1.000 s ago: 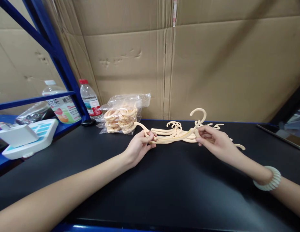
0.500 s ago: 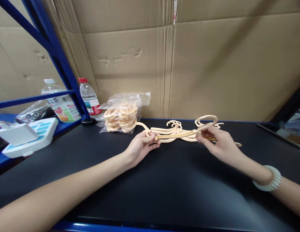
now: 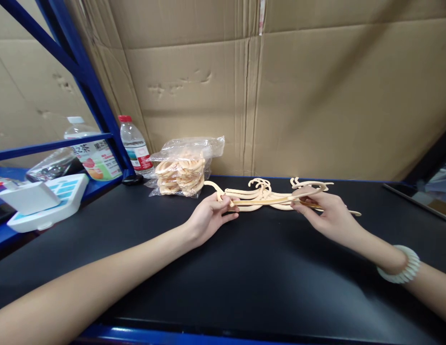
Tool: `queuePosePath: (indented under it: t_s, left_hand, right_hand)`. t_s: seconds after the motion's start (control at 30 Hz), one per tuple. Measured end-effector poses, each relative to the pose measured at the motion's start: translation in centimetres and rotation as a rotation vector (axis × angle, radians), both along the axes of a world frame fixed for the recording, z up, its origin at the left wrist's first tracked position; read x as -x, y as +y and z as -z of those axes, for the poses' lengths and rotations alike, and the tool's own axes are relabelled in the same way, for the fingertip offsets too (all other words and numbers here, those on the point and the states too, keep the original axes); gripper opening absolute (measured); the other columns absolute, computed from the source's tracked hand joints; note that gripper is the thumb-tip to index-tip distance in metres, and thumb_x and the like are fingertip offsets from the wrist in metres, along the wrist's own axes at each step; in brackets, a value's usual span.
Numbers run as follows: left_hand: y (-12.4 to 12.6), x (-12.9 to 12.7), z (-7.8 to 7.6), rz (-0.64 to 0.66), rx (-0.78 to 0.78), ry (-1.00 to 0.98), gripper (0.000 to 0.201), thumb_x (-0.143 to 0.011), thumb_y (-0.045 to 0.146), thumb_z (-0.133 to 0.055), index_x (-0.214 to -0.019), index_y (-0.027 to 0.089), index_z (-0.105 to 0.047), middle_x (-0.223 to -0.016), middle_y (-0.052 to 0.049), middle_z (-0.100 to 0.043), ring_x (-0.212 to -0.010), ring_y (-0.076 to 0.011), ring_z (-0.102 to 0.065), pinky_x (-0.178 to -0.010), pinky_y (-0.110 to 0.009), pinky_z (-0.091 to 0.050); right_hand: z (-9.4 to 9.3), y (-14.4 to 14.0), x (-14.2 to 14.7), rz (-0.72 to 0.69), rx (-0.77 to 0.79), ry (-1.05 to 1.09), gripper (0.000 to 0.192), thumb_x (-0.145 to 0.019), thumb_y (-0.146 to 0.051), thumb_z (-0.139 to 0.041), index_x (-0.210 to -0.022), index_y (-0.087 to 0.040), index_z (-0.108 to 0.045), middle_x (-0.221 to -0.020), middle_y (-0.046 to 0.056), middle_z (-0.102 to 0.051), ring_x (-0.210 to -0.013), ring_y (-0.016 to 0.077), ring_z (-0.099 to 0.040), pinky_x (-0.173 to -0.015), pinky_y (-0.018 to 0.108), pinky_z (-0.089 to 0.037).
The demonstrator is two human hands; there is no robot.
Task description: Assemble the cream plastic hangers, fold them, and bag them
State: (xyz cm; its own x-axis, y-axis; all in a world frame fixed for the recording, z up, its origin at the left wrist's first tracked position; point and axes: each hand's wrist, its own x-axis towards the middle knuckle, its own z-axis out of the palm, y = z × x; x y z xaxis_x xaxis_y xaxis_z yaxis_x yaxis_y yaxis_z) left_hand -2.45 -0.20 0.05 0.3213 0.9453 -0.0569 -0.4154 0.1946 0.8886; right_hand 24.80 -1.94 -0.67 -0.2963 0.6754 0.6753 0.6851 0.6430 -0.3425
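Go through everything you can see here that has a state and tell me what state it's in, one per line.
Left hand: closed on one end of the cream plastic hanger.
Right hand: closed on the hanger's other end.
Cream plastic hanger: lying flat on the pile of cream hangers.
Clear plastic bag of cream rings: open, resting on the black tabletop.
Red-capped water bottle: upright, capped.
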Motion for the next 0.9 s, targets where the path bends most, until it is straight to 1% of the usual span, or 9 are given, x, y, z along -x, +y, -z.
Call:
queuePosePath:
  t_s: [0.13,0.23,0.37,0.57,0.7,0.9]
  left_hand:
    - [0.02,0.05,-0.03,0.019,-0.008,-0.007,0.016,-0.083,0.006,-0.052,-0.070,0.013,-0.057,-0.090,-0.005,-0.062,-0.076,-0.0148,-0.060,-0.076,-0.032,-0.050]
    - [0.07,0.03,0.07,0.017,-0.017,-0.003,0.017,-0.084,0.006,-0.051,-0.068,0.013,-0.056,-0.086,-0.004,-0.063,-0.074,-0.0144,-0.060,-0.076,-0.032,-0.051]
    - [0.16,-0.10,0.26,0.017,-0.033,0.013,0.017,-0.084,0.007,-0.052,-0.069,0.013,-0.055,-0.081,-0.004,-0.063,-0.069,-0.0136,-0.061,-0.075,-0.031,-0.051]
    - [0.26,-0.40,0.36,-0.051,-0.041,0.040,0.020,-0.078,0.001,-0.054,-0.063,0.013,-0.050,-0.072,-0.003,-0.063,-0.061,-0.0117,-0.060,-0.072,-0.028,-0.051]
    - [0.20,-0.45,0.40,-0.098,-0.050,0.058,0.018,-0.076,0.002,-0.056,-0.063,0.013,-0.050,-0.069,-0.003,-0.063,-0.059,-0.0111,-0.061,-0.068,-0.026,-0.051]
    - [0.14,-0.39,0.51,-0.121,-0.096,0.072,0.018,-0.069,-0.002,-0.059,-0.066,0.014,-0.049,-0.067,-0.001,-0.063,-0.058,-0.0115,-0.062,-0.066,-0.026,-0.052]
  right_hand:
    - [-0.14,-0.12,0.07,-0.003,0.003,-0.004,0.012,-0.089,-0.029,-0.051,-0.086,-0.024,-0.061,-0.087,0.005,-0.070,-0.084,0.0252,-0.066,-0.071,0.037,-0.054]
    - [-0.06,-0.17,0.06,0.006,-0.017,-0.008,0.012,-0.088,-0.029,-0.052,-0.085,-0.023,-0.062,-0.086,0.005,-0.070,-0.080,0.0246,-0.067,-0.069,0.037,-0.054]
    - [0.05,-0.27,0.13,0.004,-0.051,-0.021,0.011,-0.089,-0.027,-0.053,-0.088,-0.023,-0.063,-0.091,0.005,-0.070,-0.079,0.0223,-0.067,-0.070,0.034,-0.054]
    - [0.05,-0.54,0.31,-0.015,-0.162,-0.050,0.007,-0.088,-0.021,-0.056,-0.091,-0.021,-0.062,-0.089,0.004,-0.071,-0.081,0.0206,-0.068,-0.069,0.030,-0.055]
    - [0.02,-0.77,0.38,-0.037,-0.184,-0.065,0.008,-0.088,-0.019,-0.056,-0.093,-0.022,-0.062,-0.091,0.004,-0.072,-0.083,0.0202,-0.068,-0.070,0.030,-0.055]
    - [0.08,-0.93,0.41,-0.038,-0.210,-0.040,0.008,-0.087,-0.018,-0.058,-0.092,-0.022,-0.063,-0.090,0.003,-0.072,-0.080,0.0194,-0.068,-0.070,0.029,-0.056]
